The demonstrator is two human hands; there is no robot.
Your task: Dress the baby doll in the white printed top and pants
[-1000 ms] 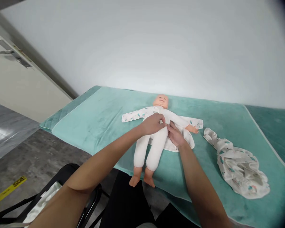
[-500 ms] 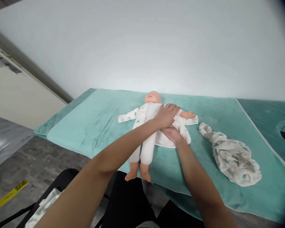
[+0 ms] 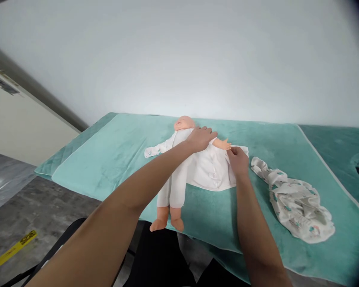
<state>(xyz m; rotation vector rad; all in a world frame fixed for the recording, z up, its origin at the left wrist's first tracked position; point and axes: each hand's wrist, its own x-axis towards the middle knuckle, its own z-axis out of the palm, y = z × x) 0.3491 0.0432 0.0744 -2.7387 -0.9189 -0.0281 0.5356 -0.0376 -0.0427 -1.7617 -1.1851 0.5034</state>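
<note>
A baby doll (image 3: pixel 182 123) lies on its back on a teal mat (image 3: pixel 122 151), feet toward me. It wears a white printed garment (image 3: pixel 209 171) whose right flap lies spread open on the mat. My left hand (image 3: pixel 200 138) rests on the doll's upper chest and shoulder, fingers curved over it. Beside the doll's bare arm (image 3: pixel 221 144), my right hand (image 3: pixel 238 158) pinches the sleeve end of the open flap.
A crumpled printed cloth (image 3: pixel 296 203) lies on the mat to the right. A white wall stands behind the table. Grey floor with a yellow tape strip (image 3: pixel 10 252) shows at the left, and a dark chair (image 3: pixel 68 247) stands under my arms.
My right hand has moved out from the doll's waist to the sleeve end. The garment's right flap now lies spread open. My left hand has slid up from belly to shoulder.
</note>
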